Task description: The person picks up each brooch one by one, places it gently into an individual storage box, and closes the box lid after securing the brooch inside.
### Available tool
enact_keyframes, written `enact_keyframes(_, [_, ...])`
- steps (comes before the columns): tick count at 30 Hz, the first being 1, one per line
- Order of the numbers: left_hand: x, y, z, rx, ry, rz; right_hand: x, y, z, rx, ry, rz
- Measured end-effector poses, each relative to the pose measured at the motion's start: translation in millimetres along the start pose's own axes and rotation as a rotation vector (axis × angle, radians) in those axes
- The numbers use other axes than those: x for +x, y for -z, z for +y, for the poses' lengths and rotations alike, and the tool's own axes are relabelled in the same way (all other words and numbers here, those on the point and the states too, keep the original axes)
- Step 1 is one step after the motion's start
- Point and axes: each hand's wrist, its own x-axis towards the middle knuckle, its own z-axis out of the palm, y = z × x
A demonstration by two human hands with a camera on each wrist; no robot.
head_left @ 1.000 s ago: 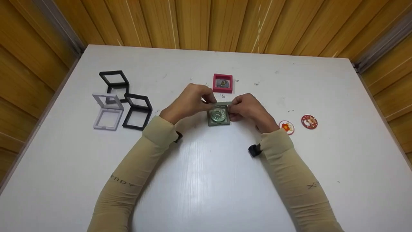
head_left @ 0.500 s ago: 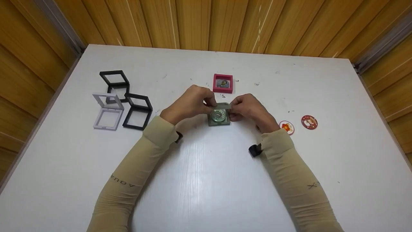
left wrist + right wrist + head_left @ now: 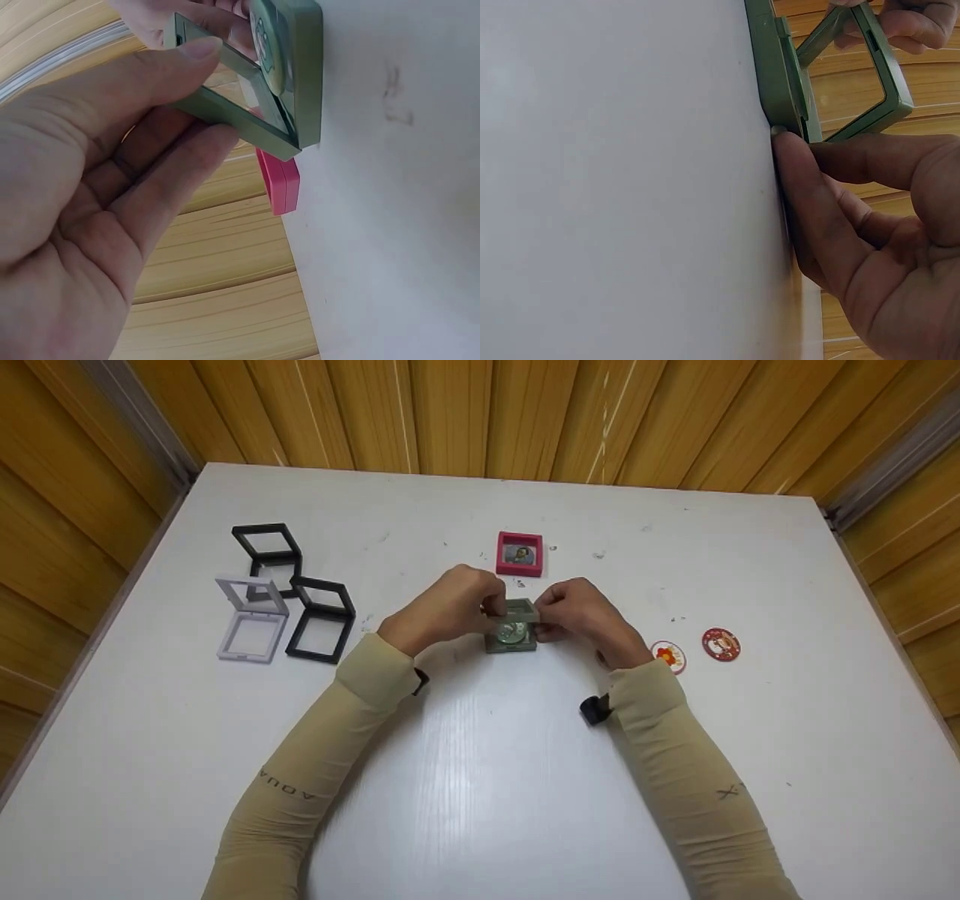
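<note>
A small green hinged display frame lies on the table with its lid half raised. Inside its base sits a round green badge, partly covered by the lid in the head view. My left hand pinches the side of the lid between thumb and fingers. Low at the hinge-side corner, my right hand holds the frame with its thumb and index finger, as the right wrist view shows at the base. Just behind stands a pink frame with a picture piece inside.
To the left, a white frame and two black frames, one nearer and one farther, stand with raised lids. A flower badge lies by the right wrist, with a red round badge beyond it.
The lid of the green frame has tilted forward and down over the badge. My left hand has moved slightly toward me with it; the right hand has stayed nearly still.
</note>
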Motion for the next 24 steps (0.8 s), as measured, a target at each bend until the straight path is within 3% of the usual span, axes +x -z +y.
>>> enact_keyframes(14, [0.3, -1.8, 7.0, 0.102, 0.005, -0.045, 2.5, 1.1, -1.3, -0.103, 0.008, 0.005])
enact_keyframes(24, [1.4, -4.2, 9.4, 0.118, 0.026, -0.064, 0.6, -0.1, -0.6, -0.073, 0.016, 0.010])
